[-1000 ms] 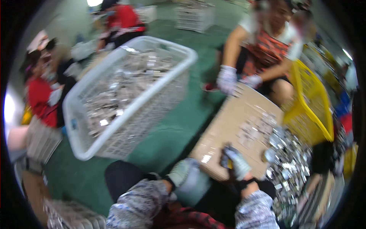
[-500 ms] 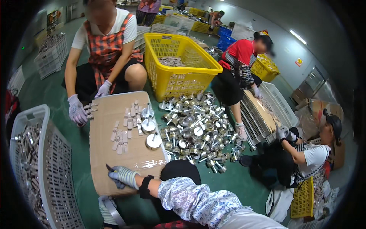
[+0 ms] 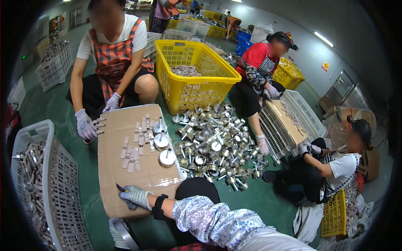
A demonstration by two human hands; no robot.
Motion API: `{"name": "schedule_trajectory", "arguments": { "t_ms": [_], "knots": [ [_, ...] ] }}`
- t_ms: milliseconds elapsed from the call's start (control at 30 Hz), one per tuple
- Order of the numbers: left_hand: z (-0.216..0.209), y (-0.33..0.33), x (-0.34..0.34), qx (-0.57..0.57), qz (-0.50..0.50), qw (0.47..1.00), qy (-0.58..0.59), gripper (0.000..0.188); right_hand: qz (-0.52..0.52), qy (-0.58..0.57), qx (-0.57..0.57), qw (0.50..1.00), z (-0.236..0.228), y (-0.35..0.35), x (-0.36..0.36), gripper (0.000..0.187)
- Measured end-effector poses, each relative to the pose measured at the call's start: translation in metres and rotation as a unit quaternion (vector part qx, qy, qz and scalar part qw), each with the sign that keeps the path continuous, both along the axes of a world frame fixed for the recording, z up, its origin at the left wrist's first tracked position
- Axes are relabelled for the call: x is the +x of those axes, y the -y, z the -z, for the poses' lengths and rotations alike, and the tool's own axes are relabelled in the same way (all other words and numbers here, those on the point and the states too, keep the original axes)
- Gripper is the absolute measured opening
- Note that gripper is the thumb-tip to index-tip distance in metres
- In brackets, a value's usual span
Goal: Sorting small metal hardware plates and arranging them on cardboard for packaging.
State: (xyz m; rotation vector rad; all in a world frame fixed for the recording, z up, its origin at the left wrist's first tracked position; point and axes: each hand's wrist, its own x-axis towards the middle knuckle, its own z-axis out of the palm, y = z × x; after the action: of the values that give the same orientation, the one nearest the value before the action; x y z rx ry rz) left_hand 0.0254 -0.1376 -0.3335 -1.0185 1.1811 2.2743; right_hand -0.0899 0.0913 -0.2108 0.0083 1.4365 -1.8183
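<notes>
My right hand (image 3: 135, 196), in a striped glove with a black wrist strap, lies on the near edge of a brown cardboard sheet (image 3: 121, 171). Its fingers are closed on a small dark tool whose tip pokes out to the left. My left hand (image 3: 117, 232) is only partly visible at the bottom edge, against a round metal part (image 3: 127, 239). Flat metal strips (image 3: 133, 147) and three round metal parts with stems (image 3: 161, 142) lie on the far half of the cardboard.
A pile of shiny metal parts (image 3: 213, 146) covers the green floor right of the cardboard. Behind it stands a yellow basket (image 3: 197, 79). A white basket (image 3: 42, 188) of strips is at my left. A person's gloved hand (image 3: 86, 125) holds strips opposite me; two more people sit at the right.
My view has swung from the white basket across to the cardboard and the parts pile. My right hand has settled on the cardboard's near edge and has barely moved in the last half second.
</notes>
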Motion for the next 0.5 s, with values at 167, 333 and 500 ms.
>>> {"name": "schedule_trajectory", "arguments": {
  "t_ms": [167,333,500],
  "knots": [
    [-0.007,-0.02,0.009,0.011,-0.106,0.993,-0.055,0.023,0.005,0.002,0.01,1.0,-0.001,0.001,0.001,0.02],
    [0.012,-0.006,0.004,0.008,-0.076,0.997,-0.008,0.024,0.005,-0.003,0.008,1.0,0.003,0.004,0.001,0.019],
    [0.043,0.017,0.014,-0.037,-0.068,0.993,-0.085,0.026,0.0,-0.01,-0.005,1.0,0.004,0.009,0.003,0.019]
  ]
}}
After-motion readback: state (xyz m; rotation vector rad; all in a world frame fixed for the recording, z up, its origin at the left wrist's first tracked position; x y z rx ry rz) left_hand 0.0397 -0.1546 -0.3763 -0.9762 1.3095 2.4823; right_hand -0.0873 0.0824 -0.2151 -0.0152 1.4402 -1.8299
